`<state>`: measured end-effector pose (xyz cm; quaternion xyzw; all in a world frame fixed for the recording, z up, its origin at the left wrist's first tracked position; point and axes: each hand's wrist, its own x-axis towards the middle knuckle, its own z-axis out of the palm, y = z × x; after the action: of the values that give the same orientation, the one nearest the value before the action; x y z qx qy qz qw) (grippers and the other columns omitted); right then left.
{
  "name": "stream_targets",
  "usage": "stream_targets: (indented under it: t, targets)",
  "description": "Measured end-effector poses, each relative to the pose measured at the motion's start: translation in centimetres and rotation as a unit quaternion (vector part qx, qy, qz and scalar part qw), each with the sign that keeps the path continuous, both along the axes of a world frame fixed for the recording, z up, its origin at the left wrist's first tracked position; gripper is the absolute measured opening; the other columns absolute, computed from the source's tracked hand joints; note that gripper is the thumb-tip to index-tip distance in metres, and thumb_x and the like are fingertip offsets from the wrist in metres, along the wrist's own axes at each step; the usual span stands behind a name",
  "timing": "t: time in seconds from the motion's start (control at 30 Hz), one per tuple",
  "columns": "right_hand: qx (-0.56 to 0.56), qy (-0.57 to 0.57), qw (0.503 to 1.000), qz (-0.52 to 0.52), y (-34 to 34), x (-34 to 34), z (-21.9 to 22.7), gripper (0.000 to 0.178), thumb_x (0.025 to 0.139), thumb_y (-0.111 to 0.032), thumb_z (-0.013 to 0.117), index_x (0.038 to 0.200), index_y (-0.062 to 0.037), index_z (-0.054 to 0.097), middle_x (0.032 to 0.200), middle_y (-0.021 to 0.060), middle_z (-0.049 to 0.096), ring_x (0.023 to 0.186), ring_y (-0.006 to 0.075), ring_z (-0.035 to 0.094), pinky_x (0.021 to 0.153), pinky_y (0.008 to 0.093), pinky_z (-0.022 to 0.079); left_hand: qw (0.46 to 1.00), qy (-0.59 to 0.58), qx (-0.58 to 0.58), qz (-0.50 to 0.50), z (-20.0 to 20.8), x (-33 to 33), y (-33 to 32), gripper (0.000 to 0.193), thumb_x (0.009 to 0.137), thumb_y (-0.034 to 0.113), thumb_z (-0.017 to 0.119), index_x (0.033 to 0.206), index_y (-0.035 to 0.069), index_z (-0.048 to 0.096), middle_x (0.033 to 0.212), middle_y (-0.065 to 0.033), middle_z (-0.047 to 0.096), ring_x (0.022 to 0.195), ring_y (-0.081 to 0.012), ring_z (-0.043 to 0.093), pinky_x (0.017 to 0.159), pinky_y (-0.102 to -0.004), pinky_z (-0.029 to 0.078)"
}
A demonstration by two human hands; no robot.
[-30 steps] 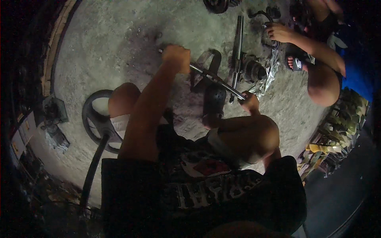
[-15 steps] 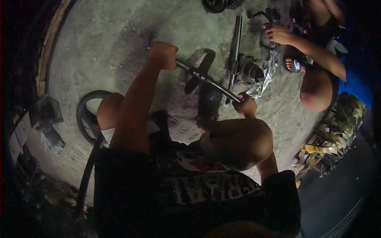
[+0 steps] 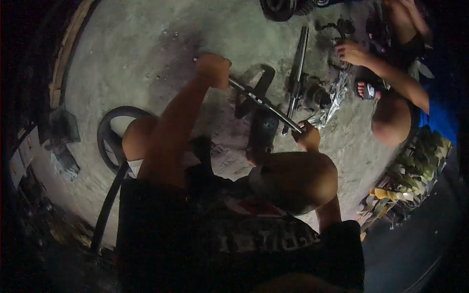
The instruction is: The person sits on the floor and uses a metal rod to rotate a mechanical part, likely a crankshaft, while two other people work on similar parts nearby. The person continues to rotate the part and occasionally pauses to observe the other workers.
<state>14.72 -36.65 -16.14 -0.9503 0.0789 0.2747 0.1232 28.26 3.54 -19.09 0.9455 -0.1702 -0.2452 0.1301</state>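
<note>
My left hand (image 3: pixel 213 71) is closed in a fist around the far left part of a long shiny metal tube (image 3: pixel 264 101). A short bit of the tube's end pokes out beyond that fist. My right hand (image 3: pixel 308 138) grips the near right end, its fingers curled around it. The tube slants down to the right above the floor, over my dark clog (image 3: pixel 263 126). A second metal tube (image 3: pixel 299 68) lies on the floor just past my right hand, beside a dark round machine part (image 3: pixel 316 95).
A co-worker's hand (image 3: pixel 352 52) reaches toward dark parts at the upper right, near a crumpled silvery wrapper (image 3: pixel 337 99). A black ring-shaped object (image 3: pixel 103 138) is beside my left knee. Dark coiled parts (image 3: pixel 281 7) sit at the far edge. A leafy-looking heap (image 3: pixel 415 163) lies right.
The whole view has shifted slightly, so the floor things appear a little farther right and lower. Both my hands keep their hold on the metal tube, with little movement.
</note>
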Motion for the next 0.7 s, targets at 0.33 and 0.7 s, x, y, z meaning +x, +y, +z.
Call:
stream_targets:
  t: [0.33,0.7]
  targets:
    - [0.002,0.087,0.996,-0.019,-1.1,-0.1,-0.5,0.029,0.071,-0.031,0.076,0.096,-0.0166,0.070,0.086,0.0097,0.072,0.081,0.0294,0.071,0.072,0.0400,0.055,0.999,-0.008,-0.036,0.009,0.1,-0.6,-1.9,0.035,0.051,0.028,0.076,0.079,0.008,0.069,0.077,-0.0161,0.068,0.077,-0.0348,0.070,0.068,-0.0498,0.056]
    - [-0.003,0.065,0.996,-0.056,-0.5,0.3,-0.2,0.032,0.070,-0.031,0.075,0.098,-0.0172,0.069,0.087,0.0086,0.072,0.082,0.0320,0.070,0.071,0.0407,0.054,1.000,0.004,-0.022,0.013,1.5,-0.1,-1.4,0.031,0.055,0.024,0.073,0.083,0.010,0.072,0.080,-0.0155,0.070,0.080,-0.0351,0.070,0.073,-0.0471,0.057]
